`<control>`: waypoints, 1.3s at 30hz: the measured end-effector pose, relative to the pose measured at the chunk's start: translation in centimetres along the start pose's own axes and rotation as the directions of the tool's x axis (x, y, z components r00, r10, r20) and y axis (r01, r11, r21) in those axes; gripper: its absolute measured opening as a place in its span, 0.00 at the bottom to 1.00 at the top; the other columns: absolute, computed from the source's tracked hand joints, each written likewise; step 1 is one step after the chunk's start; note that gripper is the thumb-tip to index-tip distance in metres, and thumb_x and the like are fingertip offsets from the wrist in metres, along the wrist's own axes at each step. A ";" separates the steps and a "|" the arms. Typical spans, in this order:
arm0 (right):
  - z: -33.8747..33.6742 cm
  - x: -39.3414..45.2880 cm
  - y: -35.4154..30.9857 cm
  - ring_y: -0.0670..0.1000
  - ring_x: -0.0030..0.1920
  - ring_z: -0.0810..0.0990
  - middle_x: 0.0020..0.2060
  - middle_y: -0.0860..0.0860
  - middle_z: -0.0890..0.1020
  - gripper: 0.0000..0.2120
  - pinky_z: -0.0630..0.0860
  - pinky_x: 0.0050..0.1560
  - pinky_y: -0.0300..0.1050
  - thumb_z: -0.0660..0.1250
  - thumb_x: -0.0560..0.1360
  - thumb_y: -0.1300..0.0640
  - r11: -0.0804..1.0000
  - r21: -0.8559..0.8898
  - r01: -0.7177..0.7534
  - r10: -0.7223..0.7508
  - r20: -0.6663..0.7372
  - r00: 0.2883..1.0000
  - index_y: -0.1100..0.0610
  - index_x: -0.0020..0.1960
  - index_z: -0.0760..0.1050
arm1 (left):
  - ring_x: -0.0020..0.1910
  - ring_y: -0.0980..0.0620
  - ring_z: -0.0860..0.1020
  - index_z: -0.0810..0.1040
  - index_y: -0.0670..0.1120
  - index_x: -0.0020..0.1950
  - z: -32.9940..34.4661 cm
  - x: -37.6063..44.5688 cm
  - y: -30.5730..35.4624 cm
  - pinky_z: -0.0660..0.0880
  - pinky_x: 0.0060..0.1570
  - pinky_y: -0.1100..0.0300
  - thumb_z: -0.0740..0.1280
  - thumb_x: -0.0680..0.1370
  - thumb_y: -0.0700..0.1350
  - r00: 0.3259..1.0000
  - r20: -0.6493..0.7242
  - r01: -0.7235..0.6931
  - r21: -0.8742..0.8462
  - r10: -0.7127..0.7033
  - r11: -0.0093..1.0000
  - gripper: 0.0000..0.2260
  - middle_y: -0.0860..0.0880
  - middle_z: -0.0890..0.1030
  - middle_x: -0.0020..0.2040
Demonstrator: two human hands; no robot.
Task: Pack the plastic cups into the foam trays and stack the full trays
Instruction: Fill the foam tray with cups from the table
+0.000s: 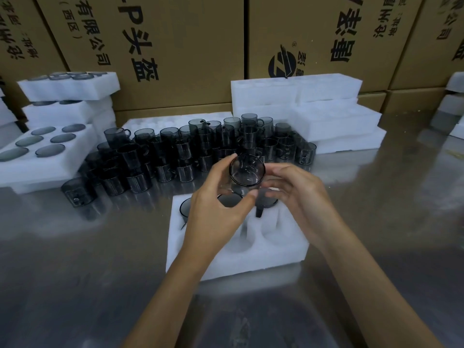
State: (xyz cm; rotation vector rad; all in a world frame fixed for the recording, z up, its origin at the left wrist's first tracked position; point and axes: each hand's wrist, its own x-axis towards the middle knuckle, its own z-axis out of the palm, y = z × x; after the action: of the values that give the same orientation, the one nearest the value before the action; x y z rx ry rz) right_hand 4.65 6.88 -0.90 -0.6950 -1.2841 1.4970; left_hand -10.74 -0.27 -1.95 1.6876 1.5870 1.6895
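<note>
A smoky grey plastic cup is held above the far row of a white foam tray in front of me. My left hand grips it from the left and below, and my right hand touches its right side. The tray's far row holds three cups: one at the left, one in the middle, one at the right with its handle pointing toward me. The near pockets look empty. Behind the tray stands a crowd of stacked cups.
Filled foam trays are stacked at the left. Empty foam trays are piled at the back right, one more flat behind the cups. Cardboard boxes wall off the back. The steel table is reflective.
</note>
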 end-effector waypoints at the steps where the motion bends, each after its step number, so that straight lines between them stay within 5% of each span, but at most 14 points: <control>1: -0.2 0.0 -0.1 0.50 0.47 0.82 0.50 0.56 0.86 0.11 0.77 0.49 0.46 0.65 0.78 0.59 1.000 -0.021 0.011 -0.012 -0.023 1.000 0.56 0.47 0.86 | 0.58 0.63 0.79 0.73 0.58 0.68 -0.1 0.0 0.1 0.74 0.56 0.70 0.77 0.72 0.47 1.000 0.018 -0.001 0.020 0.000 1.000 0.26 0.66 0.80 0.57; 4: -0.9 0.2 -0.4 0.49 0.45 0.82 0.44 0.52 0.86 0.09 0.76 0.46 0.43 0.68 0.79 0.55 0.997 -0.068 0.038 -0.045 -0.113 0.993 0.53 0.43 0.85 | 0.59 0.67 0.77 0.76 0.60 0.63 -0.2 -0.1 0.4 0.72 0.57 0.71 0.78 0.69 0.53 0.996 0.086 0.025 0.027 -0.027 0.999 0.23 0.67 0.81 0.56; 7: -1.2 0.1 -0.4 0.50 0.45 0.82 0.44 0.57 0.84 0.06 0.78 0.41 0.39 0.70 0.78 0.54 0.995 -0.089 0.049 -0.061 -0.133 0.989 0.55 0.50 0.84 | 0.59 0.68 0.77 0.77 0.59 0.61 0.1 -0.3 0.8 0.72 0.59 0.62 0.76 0.66 0.61 0.986 0.154 0.056 0.033 -0.061 0.998 0.25 0.67 0.82 0.54; 17: -1.3 0.2 0.0 0.56 0.44 0.80 0.46 0.63 0.84 0.05 0.76 0.47 0.53 0.71 0.76 0.57 0.981 -0.193 0.017 -0.034 -0.085 0.996 0.56 0.46 0.85 | 0.61 0.66 0.77 0.76 0.60 0.61 0.0 -0.4 1.0 0.72 0.62 0.59 0.73 0.65 0.63 0.982 0.170 0.074 0.080 -0.086 0.994 0.26 0.67 0.82 0.54; 21: -2.5 0.3 -0.2 0.50 0.34 0.75 0.32 0.56 0.78 0.10 0.73 0.32 0.40 0.74 0.72 0.50 0.958 -0.285 -0.028 0.026 -0.011 1.000 0.56 0.39 0.82 | 0.56 0.64 0.79 0.76 0.60 0.58 -0.2 -0.3 1.2 0.74 0.60 0.56 0.74 0.64 0.65 0.948 0.273 0.145 0.092 -0.165 0.985 0.25 0.65 0.84 0.49; 25: -3.8 0.3 -0.8 0.47 0.27 0.70 0.27 0.51 0.76 0.15 0.66 0.26 0.37 0.75 0.71 0.48 0.909 -0.415 -0.040 0.065 0.046 0.997 0.54 0.31 0.77 | 0.54 0.71 0.77 0.74 0.63 0.54 0.3 -0.9 1.8 0.71 0.52 0.64 0.76 0.61 0.66 0.895 0.410 0.127 0.148 -0.178 0.981 0.25 0.68 0.83 0.49; 31: -3.7 0.4 -0.5 0.52 0.30 0.68 0.29 0.55 0.74 0.13 0.63 0.28 0.40 0.69 0.77 0.60 0.872 -0.487 -0.045 0.100 0.088 0.991 0.59 0.34 0.75 | 0.58 0.67 0.72 0.69 0.72 0.63 0.7 -1.4 1.9 0.70 0.55 0.66 0.72 0.62 0.70 0.877 0.466 -0.018 0.270 -0.115 0.963 0.31 0.64 0.75 0.56; 39: -2.9 0.4 0.1 0.39 0.23 0.71 0.23 0.45 0.76 0.14 0.65 0.26 0.27 0.70 0.78 0.60 0.902 -0.430 0.018 0.025 0.093 0.995 0.61 0.34 0.76 | 0.55 0.62 0.76 0.70 0.65 0.61 0.8 -1.3 1.6 0.76 0.54 0.58 0.75 0.64 0.66 0.893 0.442 -0.033 0.253 -0.085 0.967 0.29 0.63 0.78 0.53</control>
State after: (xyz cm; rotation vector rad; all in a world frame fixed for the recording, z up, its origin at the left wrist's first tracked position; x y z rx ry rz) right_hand 7.10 8.36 -1.73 -0.9163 -1.7167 1.2678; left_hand -8.92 -1.48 -1.55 1.9850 1.6282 1.0008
